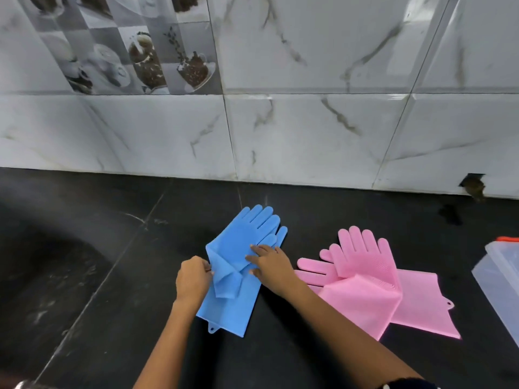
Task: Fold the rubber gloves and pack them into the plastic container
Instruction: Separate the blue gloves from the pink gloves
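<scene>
The pair of sky-blue rubber gloves (241,265) lies stacked on the bench (112,276), fingers towards the wall, with one cuff corner turned over itself; the left hand (193,279) pinches that turned edge at the stack's left side, while the right hand (271,266) lies with fingers straight, pressing the palm of the upper glove flat.

The likely trouble is spring-back; rubber of this weight probably resists a crease, so if the right hand lifts before the fold is weighted, the flap may flop open; the two blue layers may also slide apart, since only the pressing fingers keep them aligned; a crooked fold could make a bundle too bulky for the clear plastic container (502,276), which sits well apart at the right edge, only partly in view; its lid, if any, I cannot make out beyond an orange sliver.

The pink rubber gloves (365,287) wait just beside the right forearm, crossed and unfolded; a sweeping elbow could drag them.

The bench is glossy black stone with pale veins and a visible seam; behind it stands a wall of white marble-look tiles (309,122), with coffee-cup picture tiles (134,57) at upper left, and a dark chipped gap (474,186) low on the right.
</scene>
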Demonstrator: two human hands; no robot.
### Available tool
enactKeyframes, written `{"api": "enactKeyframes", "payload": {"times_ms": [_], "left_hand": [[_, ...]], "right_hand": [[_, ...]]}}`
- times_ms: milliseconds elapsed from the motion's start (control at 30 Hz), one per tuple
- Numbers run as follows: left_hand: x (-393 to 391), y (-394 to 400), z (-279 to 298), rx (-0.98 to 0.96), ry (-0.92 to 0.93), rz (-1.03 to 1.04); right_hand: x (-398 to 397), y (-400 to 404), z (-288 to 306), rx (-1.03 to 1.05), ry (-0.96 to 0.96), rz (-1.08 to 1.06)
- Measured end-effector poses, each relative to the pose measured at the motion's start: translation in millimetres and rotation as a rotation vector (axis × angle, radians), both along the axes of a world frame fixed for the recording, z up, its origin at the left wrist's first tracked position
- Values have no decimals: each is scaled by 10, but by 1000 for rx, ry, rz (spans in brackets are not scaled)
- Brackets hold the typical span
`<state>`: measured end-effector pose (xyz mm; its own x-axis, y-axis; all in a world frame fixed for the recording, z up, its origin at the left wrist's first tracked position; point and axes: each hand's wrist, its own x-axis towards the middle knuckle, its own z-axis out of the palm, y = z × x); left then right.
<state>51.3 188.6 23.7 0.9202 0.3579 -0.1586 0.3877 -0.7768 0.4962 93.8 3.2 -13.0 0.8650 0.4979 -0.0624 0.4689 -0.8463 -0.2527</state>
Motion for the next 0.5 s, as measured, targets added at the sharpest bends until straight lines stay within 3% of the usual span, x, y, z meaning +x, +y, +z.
{"api": "enactKeyframes", "payload": {"times_ms": [167, 400, 500], "left_hand": [[7, -64, -99, -79, -209, 102], [117, -112, -101, -144, -243, 85], [129, -104, -94, -160, -289, 25]], "right_hand": [[-182, -39, -145, 129, -57, -109], [-252, 14, -79, 246, -103, -185], [-313, 285, -5, 321, -17, -297]]}}
